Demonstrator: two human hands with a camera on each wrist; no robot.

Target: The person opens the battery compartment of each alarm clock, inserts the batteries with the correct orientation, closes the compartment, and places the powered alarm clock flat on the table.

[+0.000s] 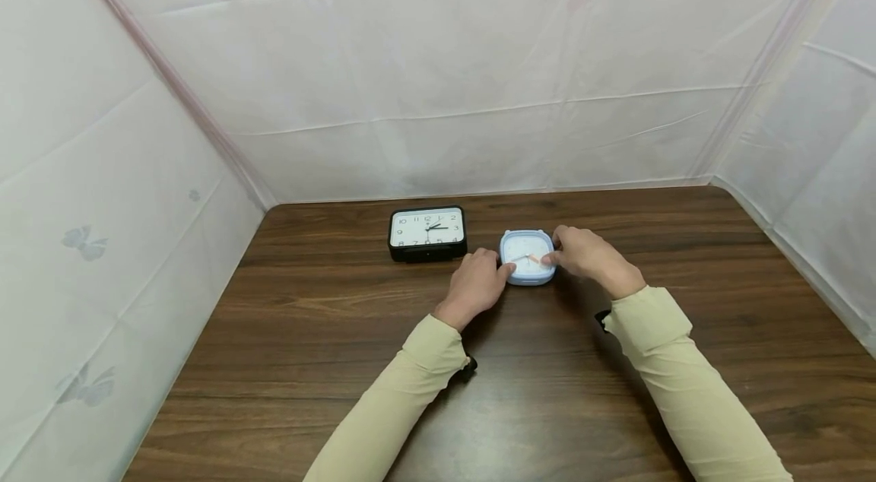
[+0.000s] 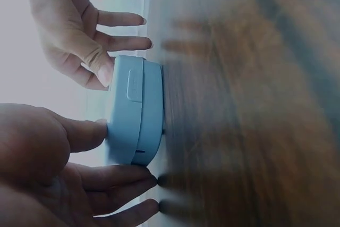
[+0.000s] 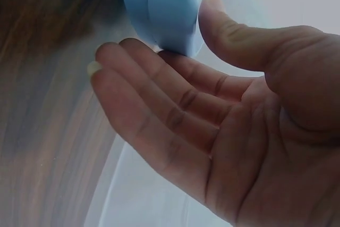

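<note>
A light blue alarm clock (image 1: 525, 245) with a white face lies face up on the table. Its left side is held by my left hand (image 1: 475, 283), thumb on the front edge and fingers against the side. My right hand (image 1: 590, 258) grips the opposite side, its thumb over the face. From the left wrist view, the clock's blue casing (image 2: 127, 110) appears edge-on between both hands, close to the wood. In the right wrist view, the right thumb (image 3: 223, 27) presses the front while the fingers lie along the casing; their far tips reach past it.
A black rectangular clock (image 1: 427, 229) with a white face lies just left of the blue one, near the left hand. The dark wooden table (image 1: 308, 360) meets white sheeting (image 1: 438, 71) at the back and sides.
</note>
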